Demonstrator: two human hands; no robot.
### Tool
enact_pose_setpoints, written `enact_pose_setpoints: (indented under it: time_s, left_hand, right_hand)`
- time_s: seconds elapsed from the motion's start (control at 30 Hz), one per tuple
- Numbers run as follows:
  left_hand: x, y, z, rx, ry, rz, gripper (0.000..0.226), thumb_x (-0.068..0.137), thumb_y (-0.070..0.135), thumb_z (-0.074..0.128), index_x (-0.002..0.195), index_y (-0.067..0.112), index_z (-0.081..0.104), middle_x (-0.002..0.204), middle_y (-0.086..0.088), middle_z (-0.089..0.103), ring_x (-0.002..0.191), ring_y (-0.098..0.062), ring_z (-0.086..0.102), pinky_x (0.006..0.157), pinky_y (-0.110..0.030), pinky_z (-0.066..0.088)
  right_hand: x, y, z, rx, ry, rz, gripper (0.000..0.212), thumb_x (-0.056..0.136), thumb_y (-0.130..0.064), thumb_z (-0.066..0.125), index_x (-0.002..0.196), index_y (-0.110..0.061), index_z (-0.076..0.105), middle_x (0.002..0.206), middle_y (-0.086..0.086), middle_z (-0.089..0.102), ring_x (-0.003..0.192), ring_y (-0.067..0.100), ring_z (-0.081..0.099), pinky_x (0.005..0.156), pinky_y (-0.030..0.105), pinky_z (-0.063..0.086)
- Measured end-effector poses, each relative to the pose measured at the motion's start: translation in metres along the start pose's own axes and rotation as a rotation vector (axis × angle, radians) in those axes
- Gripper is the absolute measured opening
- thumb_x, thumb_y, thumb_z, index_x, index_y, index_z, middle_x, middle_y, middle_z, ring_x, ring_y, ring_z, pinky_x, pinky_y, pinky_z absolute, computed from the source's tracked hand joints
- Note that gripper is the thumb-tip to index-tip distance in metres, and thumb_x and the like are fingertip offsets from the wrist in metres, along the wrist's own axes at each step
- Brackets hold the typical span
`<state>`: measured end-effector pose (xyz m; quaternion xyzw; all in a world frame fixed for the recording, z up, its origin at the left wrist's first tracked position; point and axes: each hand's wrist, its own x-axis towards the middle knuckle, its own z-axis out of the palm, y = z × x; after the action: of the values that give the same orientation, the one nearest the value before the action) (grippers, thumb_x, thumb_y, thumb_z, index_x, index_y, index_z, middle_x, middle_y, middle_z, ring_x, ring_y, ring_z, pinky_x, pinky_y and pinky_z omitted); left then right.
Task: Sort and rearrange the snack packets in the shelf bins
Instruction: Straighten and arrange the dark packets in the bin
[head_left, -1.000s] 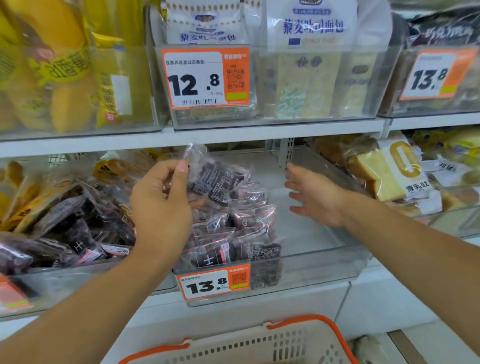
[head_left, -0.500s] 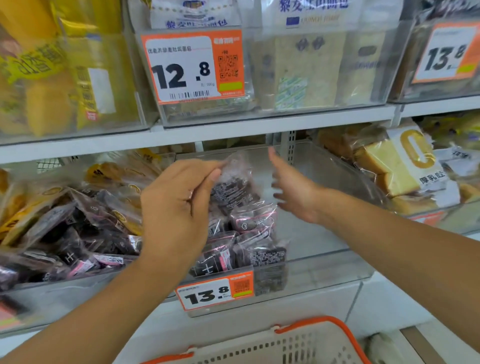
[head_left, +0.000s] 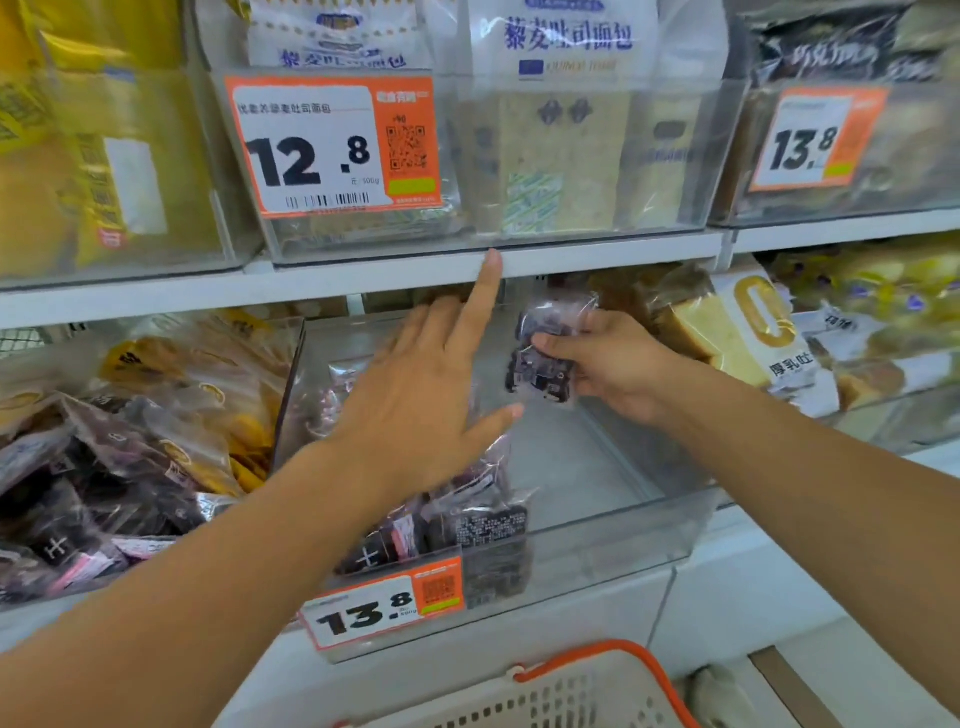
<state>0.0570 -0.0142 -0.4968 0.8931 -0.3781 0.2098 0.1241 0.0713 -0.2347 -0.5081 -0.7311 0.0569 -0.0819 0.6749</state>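
Note:
My right hand (head_left: 618, 364) is shut on a clear packet of dark purple snacks (head_left: 545, 358), holding it upright over the right half of the clear middle bin (head_left: 613, 540). My left hand (head_left: 431, 395) is open with fingers spread, its index finger pointing up at the shelf edge, and it hovers above the stack of dark snack packets (head_left: 457, 525) in the bin's left half. The hand hides part of that stack. An orange 13.8 price tag (head_left: 384, 608) hangs on the bin's front wall.
A left bin (head_left: 156, 582) holds mixed dark and yellow packets (head_left: 130, 457). Toast loaves (head_left: 727, 332) fill the bin on the right. Upper shelf bins carry bread bags and a 12.8 tag (head_left: 332, 145). A white basket with orange rim (head_left: 582, 691) sits below.
The dark packet has passed from my left hand to my right hand. My left hand let go and opened, and my right hand closed on the packet, further right over the bin.

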Motion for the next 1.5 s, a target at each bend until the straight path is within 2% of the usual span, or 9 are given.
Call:
enact_pose_setpoints:
  time_s: [0.17, 0.4, 0.53, 0.7, 0.87, 1.13, 1.33, 1.4, 1.5]
  left_hand:
    - [-0.001, -0.027, 0.024, -0.142, -0.308, -0.109, 0.069, 0.086, 0.080, 0.029, 0.136, 0.035, 0.045, 0.153, 0.010, 0.034, 0.141, -0.011, 0.031, 0.117, -0.038, 0.028]
    - [0.006, -0.025, 0.030, -0.021, -0.542, -0.250, 0.099, 0.076, 0.088, 0.015, 0.151, 0.038, -0.027, 0.160, 0.014, -0.027, 0.149, -0.009, -0.020, 0.122, -0.032, -0.007]
    - [0.007, -0.024, 0.030, 0.015, -0.581, -0.262, 0.100, 0.075, 0.087, 0.009, 0.153, 0.034, -0.023, 0.159, 0.011, -0.030, 0.147, -0.008, -0.026, 0.122, -0.032, -0.011]
    - [0.007, -0.023, 0.028, 0.008, -0.570, -0.247, 0.100, 0.075, 0.086, 0.010, 0.156, 0.033, -0.014, 0.162, 0.012, -0.022, 0.149, -0.007, -0.021, 0.122, -0.031, -0.010]
    - [0.005, -0.022, 0.028, -0.034, -0.542, -0.249, 0.101, 0.073, 0.086, 0.011, 0.157, 0.034, -0.009, 0.163, 0.012, -0.019, 0.149, -0.006, -0.018, 0.121, -0.030, -0.010]
    - [0.005, -0.026, 0.032, -0.087, -0.492, -0.236, 0.098, 0.077, 0.085, 0.017, 0.158, 0.035, -0.007, 0.164, 0.013, -0.017, 0.149, -0.005, -0.017, 0.119, -0.028, -0.010]
    - [-0.015, -0.035, -0.004, -0.266, -0.420, -0.149, 0.058, 0.097, 0.055, 0.037, 0.150, 0.033, 0.039, 0.160, 0.007, 0.032, 0.148, -0.006, 0.023, 0.122, -0.025, 0.017]
    - [-0.040, -0.034, -0.031, -0.337, -0.306, -0.106, 0.032, 0.101, 0.040, 0.048, 0.124, 0.029, 0.066, 0.126, 0.009, 0.066, 0.115, -0.001, 0.057, 0.098, -0.020, 0.044]
    - [-0.091, -0.042, -0.072, -0.229, -0.051, 0.018, 0.022, 0.099, 0.036, 0.055, 0.089, 0.026, 0.072, 0.080, 0.014, 0.066, 0.072, -0.004, 0.060, 0.065, -0.025, 0.048]
  right_hand:
    - [0.076, 0.036, 0.015, -0.296, 0.082, 0.202, 0.044, 0.083, -0.015, 0.082, 0.119, -0.002, 0.060, 0.120, 0.013, 0.067, 0.107, 0.030, 0.067, 0.096, 0.048, 0.055]
    - [0.115, 0.056, 0.023, -0.607, 0.100, 0.007, 0.041, 0.069, -0.028, 0.092, 0.091, -0.007, 0.065, 0.086, 0.000, 0.065, 0.084, 0.017, 0.063, 0.068, 0.024, 0.051]
    - [0.124, 0.056, 0.023, -0.865, 0.222, 0.063, 0.062, 0.060, -0.056, 0.090, 0.085, -0.008, 0.061, 0.073, 0.003, 0.059, 0.073, 0.020, 0.060, 0.047, 0.022, 0.037]
    - [0.123, 0.066, 0.019, -0.275, 0.228, 0.111, 0.026, 0.072, -0.012, 0.090, 0.077, -0.005, 0.065, 0.091, 0.016, 0.071, 0.094, 0.032, 0.072, 0.086, 0.045, 0.060]
    - [0.124, 0.057, 0.018, -0.414, 0.246, 0.075, 0.035, 0.072, -0.027, 0.091, 0.091, -0.005, 0.071, 0.097, 0.014, 0.074, 0.095, 0.028, 0.072, 0.089, 0.044, 0.059]
    - [0.121, 0.054, 0.016, -0.279, 0.242, 0.057, 0.033, 0.084, -0.019, 0.081, 0.073, -0.014, 0.050, 0.066, 0.010, 0.056, 0.041, 0.015, 0.049, 0.046, 0.028, 0.046]
    - [0.056, 0.027, 0.011, -0.552, 0.119, 0.098, 0.013, 0.089, -0.015, 0.074, 0.096, -0.005, 0.071, 0.098, 0.010, 0.070, 0.089, 0.025, 0.070, 0.074, 0.038, 0.063]
    - [0.019, 0.010, 0.007, -0.812, 0.015, -0.002, 0.012, 0.093, -0.015, 0.067, 0.091, -0.006, 0.074, 0.097, 0.009, 0.073, 0.085, 0.022, 0.069, 0.074, 0.035, 0.060]
    - [-0.050, -0.017, 0.016, -1.114, 0.010, -0.433, 0.016, 0.091, -0.022, 0.069, 0.079, -0.032, 0.068, 0.083, -0.011, 0.074, 0.077, 0.009, 0.069, 0.071, 0.031, 0.053]
